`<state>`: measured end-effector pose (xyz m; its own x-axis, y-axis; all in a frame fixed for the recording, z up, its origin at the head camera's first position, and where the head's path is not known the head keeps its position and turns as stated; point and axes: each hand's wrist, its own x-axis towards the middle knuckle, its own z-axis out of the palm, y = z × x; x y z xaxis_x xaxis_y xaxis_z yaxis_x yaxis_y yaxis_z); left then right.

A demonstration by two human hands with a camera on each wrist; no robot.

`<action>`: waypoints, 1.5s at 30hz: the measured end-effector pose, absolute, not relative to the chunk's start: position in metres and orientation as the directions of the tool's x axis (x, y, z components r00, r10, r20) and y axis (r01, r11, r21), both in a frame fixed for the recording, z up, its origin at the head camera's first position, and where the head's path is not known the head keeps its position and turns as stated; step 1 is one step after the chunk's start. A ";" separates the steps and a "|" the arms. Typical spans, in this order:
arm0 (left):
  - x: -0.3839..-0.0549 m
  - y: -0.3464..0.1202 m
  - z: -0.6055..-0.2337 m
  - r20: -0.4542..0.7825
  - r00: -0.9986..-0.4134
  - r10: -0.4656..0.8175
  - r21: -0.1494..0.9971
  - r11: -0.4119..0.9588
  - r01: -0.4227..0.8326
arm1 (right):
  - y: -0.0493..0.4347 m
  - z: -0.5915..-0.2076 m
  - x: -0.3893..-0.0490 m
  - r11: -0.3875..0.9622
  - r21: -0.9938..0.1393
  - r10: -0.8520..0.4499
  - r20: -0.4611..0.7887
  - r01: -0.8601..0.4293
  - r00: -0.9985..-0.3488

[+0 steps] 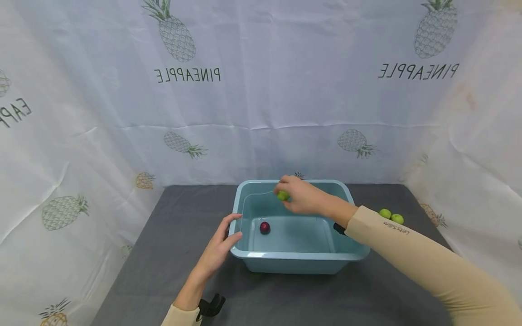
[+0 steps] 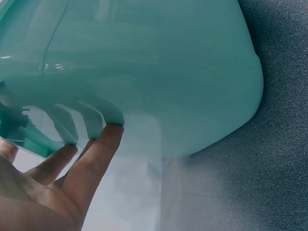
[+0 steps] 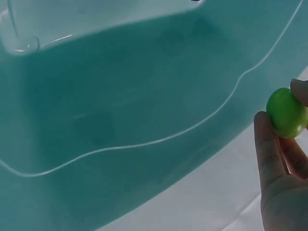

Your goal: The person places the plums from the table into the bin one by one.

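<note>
A light blue plastic basin (image 1: 299, 256) stands on the grey cloth. My left hand (image 1: 218, 246) holds its left rim; in the left wrist view, the fingers (image 2: 96, 156) lie against the outer wall. Over the back part of the basin, my right hand (image 1: 303, 197) pinches a small round green fruit (image 1: 283, 195) between thumb and fingertips. The same green fruit (image 3: 287, 113) shows smooth and shiny in the right wrist view. On the basin floor, toward the left, lies a dark red round fruit (image 1: 265, 227).
Two more green fruits, one nearer (image 1: 397, 219) and one behind (image 1: 384, 213), lie right of the basin, partly behind the right sleeve. White pineapple-print sheets (image 1: 261, 90) hang around the grey-covered table (image 1: 163, 267). A pale wavy line crosses the basin's inner wall.
</note>
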<state>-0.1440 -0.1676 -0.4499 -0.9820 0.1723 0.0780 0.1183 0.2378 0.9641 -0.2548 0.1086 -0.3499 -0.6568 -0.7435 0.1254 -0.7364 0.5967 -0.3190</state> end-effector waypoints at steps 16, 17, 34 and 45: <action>-0.142 -0.169 -0.452 0.065 -0.982 0.175 0.966 0.237 0.106 | 0.074 -0.383 -0.258 0.562 -0.095 -0.825 0.012 -0.822 -0.565; -0.142 -0.169 -0.452 0.064 -0.982 0.178 0.966 0.236 0.106 | 0.072 -0.384 -0.257 0.559 -0.077 -0.828 0.006 -0.826 -0.561; -0.143 -0.168 -0.452 0.062 -0.983 0.173 0.965 0.240 0.103 | 0.054 -0.410 -0.261 0.574 -0.071 -0.815 -0.143 -0.816 -0.561; -0.143 -0.171 -0.452 0.081 -0.977 0.198 0.966 0.226 0.125 | 0.046 -0.428 -0.259 0.561 -0.118 -0.823 -0.182 -0.819 -0.538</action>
<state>-0.1429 -0.1706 -0.4523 -0.9770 0.1976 0.0807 0.1254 0.2258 0.9661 -0.2592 0.0461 -0.4280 -0.5378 -0.8233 -0.1818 -0.8192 0.5612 -0.1182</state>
